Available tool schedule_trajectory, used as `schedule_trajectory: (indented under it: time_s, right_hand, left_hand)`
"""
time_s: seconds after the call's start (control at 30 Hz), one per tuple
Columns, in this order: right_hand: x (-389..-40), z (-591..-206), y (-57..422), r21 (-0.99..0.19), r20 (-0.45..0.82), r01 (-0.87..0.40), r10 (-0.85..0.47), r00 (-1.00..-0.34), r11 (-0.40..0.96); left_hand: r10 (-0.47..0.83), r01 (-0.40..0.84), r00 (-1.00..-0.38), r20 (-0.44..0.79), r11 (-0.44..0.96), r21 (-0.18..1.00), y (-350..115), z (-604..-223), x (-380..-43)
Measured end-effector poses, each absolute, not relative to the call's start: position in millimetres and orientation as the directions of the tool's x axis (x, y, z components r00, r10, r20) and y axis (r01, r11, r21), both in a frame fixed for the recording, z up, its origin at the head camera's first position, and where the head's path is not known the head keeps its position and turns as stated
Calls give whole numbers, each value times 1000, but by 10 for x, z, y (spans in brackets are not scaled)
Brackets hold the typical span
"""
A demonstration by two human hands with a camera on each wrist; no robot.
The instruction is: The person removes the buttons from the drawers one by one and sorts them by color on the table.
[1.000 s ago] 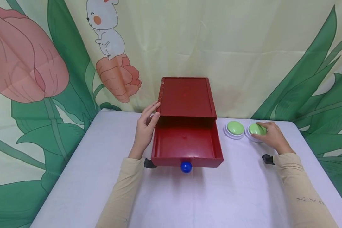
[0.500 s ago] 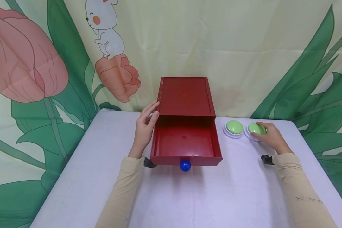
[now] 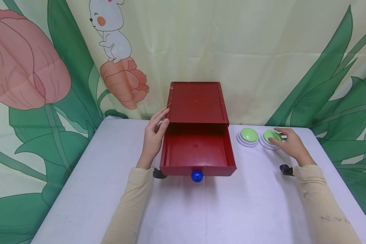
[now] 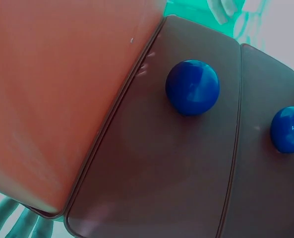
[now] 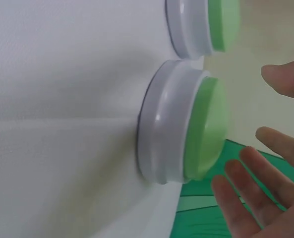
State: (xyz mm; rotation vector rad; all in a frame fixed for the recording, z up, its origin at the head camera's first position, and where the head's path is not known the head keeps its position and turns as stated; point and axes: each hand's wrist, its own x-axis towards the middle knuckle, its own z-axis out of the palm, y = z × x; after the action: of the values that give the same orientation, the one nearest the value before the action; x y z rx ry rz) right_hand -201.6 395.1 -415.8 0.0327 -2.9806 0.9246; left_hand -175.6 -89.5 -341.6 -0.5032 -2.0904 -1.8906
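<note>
A red drawer cabinet [image 3: 196, 103] stands at the back middle of the table, its red drawer [image 3: 196, 149] pulled out toward me with nothing inside. A blue knob [image 3: 197, 176] sits on that drawer's front. The left wrist view shows two knobs, a near blue knob [image 4: 192, 88] and a second blue knob [image 4: 288, 130]. Beside the cabinet's left edge is my left hand [image 3: 154, 135], fingertips right at its side. My right hand [image 3: 291, 144] hovers over the right green push button [image 3: 271, 138], fingers spread. In the right wrist view, those fingers stand apart from the green dome [image 5: 206, 129].
Another green push button [image 3: 248, 135] with a white base stands just left of the first. A white cloth covers the table [image 3: 183, 217]. Behind it hangs a cream curtain [image 3: 244, 61] printed with a rabbit, a carrot, a tulip and leaves.
My right hand has lifted off the right green button, its fingers spreading a little. The left hand has stayed at the cabinet's side. The head view has shifted slightly.
</note>
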Motion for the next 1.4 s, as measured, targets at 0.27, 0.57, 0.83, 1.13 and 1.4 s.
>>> schedule_trajectory:
  time_s: [0.27,0.57,0.83,1.13,1.4]
  right_hand:
    - [-1921,-4005,3813,-579,66,-66,-34,-997,812]
    - [-1767,-3777,3638,-569,184,-172,-79,-980,804]
    - [-1577,-3605,3419,-568,292,-248,-89,-952,785]
    - [-1374,-3450,3142,-548,375,-327,-123,-919,770]
    - [-1223,-3294,2924,-544,403,-376,-160,-901,750]
  left_hand:
    - [70,433,-901,428,89,897,-901,-3416,-1755]
    - [68,438,-898,434,72,896,-899,-3414,-1766]
    - [69,440,-898,435,68,896,-900,-3421,-1762]
    - [63,444,-896,440,69,894,-915,-3560,-1871]
    - [50,470,-883,468,49,881,-934,-3707,-1977]
